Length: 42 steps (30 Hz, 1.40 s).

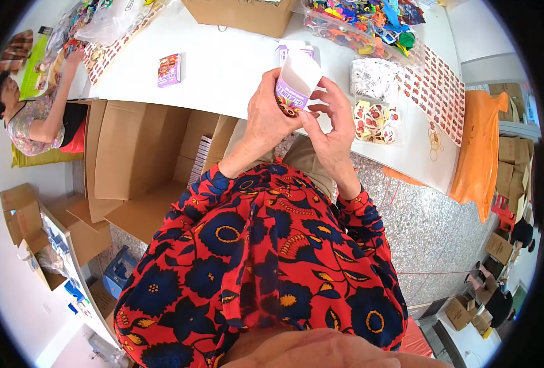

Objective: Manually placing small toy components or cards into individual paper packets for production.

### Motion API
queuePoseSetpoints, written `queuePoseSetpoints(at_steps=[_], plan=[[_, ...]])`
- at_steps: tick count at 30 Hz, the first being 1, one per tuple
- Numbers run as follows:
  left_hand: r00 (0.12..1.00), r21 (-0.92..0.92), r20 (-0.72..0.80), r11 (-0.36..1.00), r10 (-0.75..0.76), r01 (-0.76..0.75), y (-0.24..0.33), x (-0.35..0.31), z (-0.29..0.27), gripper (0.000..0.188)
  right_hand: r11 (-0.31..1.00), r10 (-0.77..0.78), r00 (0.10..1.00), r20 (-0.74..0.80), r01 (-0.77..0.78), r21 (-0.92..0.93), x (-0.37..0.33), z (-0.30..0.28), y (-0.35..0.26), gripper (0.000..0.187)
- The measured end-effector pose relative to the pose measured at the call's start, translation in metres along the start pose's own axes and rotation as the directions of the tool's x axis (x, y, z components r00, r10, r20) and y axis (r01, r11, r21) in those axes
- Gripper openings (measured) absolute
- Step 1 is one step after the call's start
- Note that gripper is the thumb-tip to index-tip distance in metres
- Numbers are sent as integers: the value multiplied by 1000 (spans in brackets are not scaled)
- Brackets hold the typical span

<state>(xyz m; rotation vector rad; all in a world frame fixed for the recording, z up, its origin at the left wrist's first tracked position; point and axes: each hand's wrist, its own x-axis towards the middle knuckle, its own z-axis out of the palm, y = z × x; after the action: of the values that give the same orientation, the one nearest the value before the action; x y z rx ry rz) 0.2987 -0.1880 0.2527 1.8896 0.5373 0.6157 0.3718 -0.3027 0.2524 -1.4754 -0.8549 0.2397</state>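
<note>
A white worktop [223, 67] fills the upper middle under bright, even light. Below it, the floor [431, 227] is speckled grey. Large open cardboard boxes [137, 153] stand at the worktop's left edge, and smaller boxes [511, 165] are stacked at far right. An orange cloth [480, 147] hangs off the right end. A pale wall [14, 300] runs along the lower left.

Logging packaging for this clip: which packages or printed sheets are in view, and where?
Small carton: purple and white, open-topped, held in both hands.
Flat purple pack: on the white table, left.
Sticker sheet: red-patterned, table's right edge.
Big cardboard box: brown, open, beside the table.
</note>
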Motion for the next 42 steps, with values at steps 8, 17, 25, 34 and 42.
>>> queuePoseSetpoints(at_steps=[8, 17, 25, 34, 42], plan=[[992, 205, -87, 976, 90, -71, 2, -1, 4, 74, 968, -188, 982, 13, 188, -166, 1, -4, 2, 42], [981, 232, -117, 965, 155, -125, 9, -7, 1, 75, 981, -147, 988, 37, 150, -126, 8, -4, 0, 32], [923, 162, -178, 936, 340, -313, 4, -6, 0, 87, 960, -166, 982, 87, 181, -215, 15, -8, -13, 29], [883, 294, -199, 886, 425, -360, -6, -8, -3, 78, 931, -191, 974, 122, 219, -291, 19, -9, -15, 28], [881, 318, -159, 868, 445, -381, 0, -9, -9, 67, 903, -217, 948, 231, 285, -321, 19, -11, -20, 35]])
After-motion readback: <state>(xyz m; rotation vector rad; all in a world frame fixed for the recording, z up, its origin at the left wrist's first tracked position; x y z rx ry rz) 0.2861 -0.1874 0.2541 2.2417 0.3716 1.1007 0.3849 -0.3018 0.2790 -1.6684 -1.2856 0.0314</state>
